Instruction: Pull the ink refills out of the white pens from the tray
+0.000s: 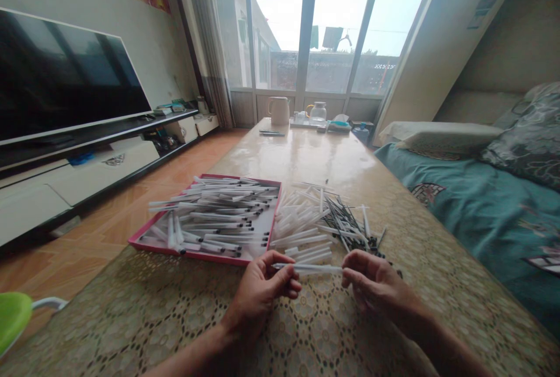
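Note:
A white pen point(317, 268) lies level between my two hands, just above the table. My left hand point(269, 279) pinches its pointed tip end between thumb and fingers. At its other end the fingertips of my right hand point(371, 282) are closed; whether they hold a small part there is hidden. Beyond my left hand, a pink-rimmed tray point(276, 209) holds many white pens with dark ends point(223, 224). Loose white pen barrels point(301, 238) lie in a pile behind the held pen. Thin dark refills point(345, 219) and small black pieces point(377, 245) sit beyond my right hand.
The long table point(306, 158) has a patterned cover. A kettle point(279, 112), a glass jug point(319, 112) and a tissue pack point(339, 125) stand at its far end. To the right is a bed-like seat with a teal cover point(464, 213); a green stool point(14, 316) stands at left.

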Demonstrator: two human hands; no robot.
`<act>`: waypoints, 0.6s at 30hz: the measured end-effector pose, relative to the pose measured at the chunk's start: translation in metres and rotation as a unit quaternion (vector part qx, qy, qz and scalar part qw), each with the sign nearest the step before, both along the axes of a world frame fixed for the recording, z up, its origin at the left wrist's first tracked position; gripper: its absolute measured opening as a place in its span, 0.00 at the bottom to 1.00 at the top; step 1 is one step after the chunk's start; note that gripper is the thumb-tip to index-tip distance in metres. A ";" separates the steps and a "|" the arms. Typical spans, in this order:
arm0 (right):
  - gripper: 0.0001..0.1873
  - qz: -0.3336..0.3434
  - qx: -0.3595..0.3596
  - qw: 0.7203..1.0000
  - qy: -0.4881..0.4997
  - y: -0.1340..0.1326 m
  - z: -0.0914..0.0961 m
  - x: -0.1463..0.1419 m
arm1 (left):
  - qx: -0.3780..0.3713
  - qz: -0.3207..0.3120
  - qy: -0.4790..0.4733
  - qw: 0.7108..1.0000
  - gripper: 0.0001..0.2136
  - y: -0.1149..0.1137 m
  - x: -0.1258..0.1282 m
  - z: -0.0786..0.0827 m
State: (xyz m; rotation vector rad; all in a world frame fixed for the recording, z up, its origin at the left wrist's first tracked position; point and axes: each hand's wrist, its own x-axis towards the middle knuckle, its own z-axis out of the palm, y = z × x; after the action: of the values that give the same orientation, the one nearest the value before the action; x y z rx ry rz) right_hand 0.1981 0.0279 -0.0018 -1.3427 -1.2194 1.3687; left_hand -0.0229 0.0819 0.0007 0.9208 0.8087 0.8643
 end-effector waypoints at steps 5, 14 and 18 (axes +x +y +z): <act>0.16 -0.010 0.006 0.999 -0.036 -0.001 0.003 -0.003 | 0.004 -0.008 0.011 1.000 0.13 0.000 0.000 -0.001; 0.16 -0.232 0.066 0.970 0.033 0.005 0.007 0.064 | 0.015 0.072 -0.028 0.997 0.12 -0.002 0.001 0.000; 0.17 -0.417 0.170 0.893 -0.005 0.007 0.003 0.085 | 0.025 0.104 -0.036 0.994 0.14 -0.004 0.004 0.004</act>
State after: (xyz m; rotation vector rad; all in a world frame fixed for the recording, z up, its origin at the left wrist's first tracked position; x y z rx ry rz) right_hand 0.2831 0.0347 0.0014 -1.3693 -0.6834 0.5065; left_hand -0.0191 0.0783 0.0044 0.8542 0.8336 1.0984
